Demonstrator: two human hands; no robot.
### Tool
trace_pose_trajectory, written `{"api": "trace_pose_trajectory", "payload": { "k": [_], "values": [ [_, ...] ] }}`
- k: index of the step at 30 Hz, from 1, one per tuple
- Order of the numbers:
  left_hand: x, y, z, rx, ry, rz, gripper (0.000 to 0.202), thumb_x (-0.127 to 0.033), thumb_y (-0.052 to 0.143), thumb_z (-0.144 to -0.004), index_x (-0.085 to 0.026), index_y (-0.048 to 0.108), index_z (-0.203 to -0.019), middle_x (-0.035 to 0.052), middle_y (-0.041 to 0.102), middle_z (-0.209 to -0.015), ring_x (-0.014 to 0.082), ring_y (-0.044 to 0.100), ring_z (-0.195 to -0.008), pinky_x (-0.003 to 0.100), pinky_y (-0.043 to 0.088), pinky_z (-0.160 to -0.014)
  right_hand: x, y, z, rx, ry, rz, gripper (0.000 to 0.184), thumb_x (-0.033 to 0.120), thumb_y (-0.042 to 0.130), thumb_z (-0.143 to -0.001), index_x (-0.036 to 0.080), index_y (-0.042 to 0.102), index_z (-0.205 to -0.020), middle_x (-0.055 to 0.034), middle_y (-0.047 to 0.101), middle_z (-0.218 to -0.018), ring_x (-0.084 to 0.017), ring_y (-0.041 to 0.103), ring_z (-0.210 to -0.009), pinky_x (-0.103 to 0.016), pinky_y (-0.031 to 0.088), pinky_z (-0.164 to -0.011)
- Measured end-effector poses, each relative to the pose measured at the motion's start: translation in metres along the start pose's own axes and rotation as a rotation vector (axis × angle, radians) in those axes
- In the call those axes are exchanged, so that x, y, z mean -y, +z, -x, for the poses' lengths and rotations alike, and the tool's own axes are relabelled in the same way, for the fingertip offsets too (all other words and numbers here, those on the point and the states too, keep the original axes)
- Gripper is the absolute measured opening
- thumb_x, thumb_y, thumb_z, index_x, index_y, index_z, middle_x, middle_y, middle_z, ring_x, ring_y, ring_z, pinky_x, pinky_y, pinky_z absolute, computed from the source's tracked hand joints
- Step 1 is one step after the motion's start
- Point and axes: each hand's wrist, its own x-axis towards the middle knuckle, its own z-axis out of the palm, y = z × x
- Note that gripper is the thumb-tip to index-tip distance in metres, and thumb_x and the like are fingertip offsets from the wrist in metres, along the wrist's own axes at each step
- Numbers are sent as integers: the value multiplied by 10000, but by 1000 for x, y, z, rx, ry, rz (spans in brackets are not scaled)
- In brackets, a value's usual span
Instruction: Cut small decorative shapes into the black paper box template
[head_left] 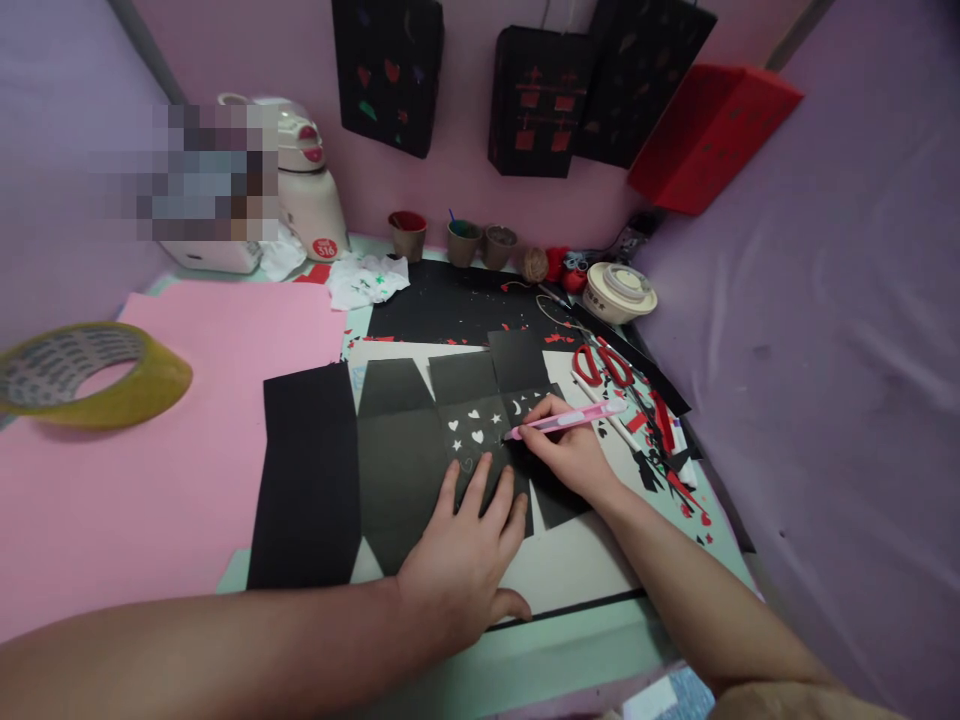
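Note:
A folded sheet of black card [401,450] lies flat on a pale board [577,575]. Small hearts, stars and a moon are cut through it, and the pale board shows white in the holes. A heart outline is drawn just above my fingertips. My left hand [465,540] rests on the card, fingers spread and pressing down. In my right hand [566,450] is a pink craft knife [574,417], slanted like a pen. Its tip touches the card to the right of the cut hearts.
Red-handled scissors [587,366] lie at the right among red and black paper scraps. A big roll of tape [161,375] sits on pink paper [187,480]. Paint cups [464,245] and a lidded bowl [619,295] stand behind. Black box lanterns [536,105] hang above.

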Motion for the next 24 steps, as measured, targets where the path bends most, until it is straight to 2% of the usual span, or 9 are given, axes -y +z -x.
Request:
{"api": "trace_pose_trajectory", "payload": {
  "k": [10, 18, 21, 24],
  "values": [
    [1, 1, 0, -26, 12, -19, 896, -762, 467, -799, -145, 426, -1448, 213, 335, -1525, 475, 234, -1413, 699, 250, -1084, -5, 2, 6, -21, -102, 136, 154, 278, 656, -796, 217, 542, -712, 24, 601, -659, -131, 541, -594, -248, 426, -565],
    [0, 2, 1, -44, 13, -5, 887, -755, 476, -801, -146, 429, -1443, 205, 349, -1521, 470, 240, -1412, 687, 250, -1085, -6, 9, 8, -40, -121, 146, 180, 229, 628, -784, 219, 494, -664, 45, 532, -597, -120, 480, -550, -245, 384, -528],
    [3, -8, 2, -9, 11, 43, 848, -749, 484, -802, -167, 463, -1418, 189, 380, -1509, 449, 272, -1407, 659, 272, -1084, -4, 7, 6, -68, -65, 142, 175, 226, 611, -780, 220, 489, -654, 44, 531, -595, -128, 493, -564, -249, 397, -546],
    [22, -34, -6, -18, 3, 133, 730, -671, 540, -828, -166, 521, -1353, 174, 516, -1393, 387, 464, -1288, 552, 389, -1035, -3, 6, 5, -65, -51, 137, 172, 246, 605, -785, 219, 497, -654, 42, 534, -602, -132, 501, -572, -254, 402, -561]
  ]
}}
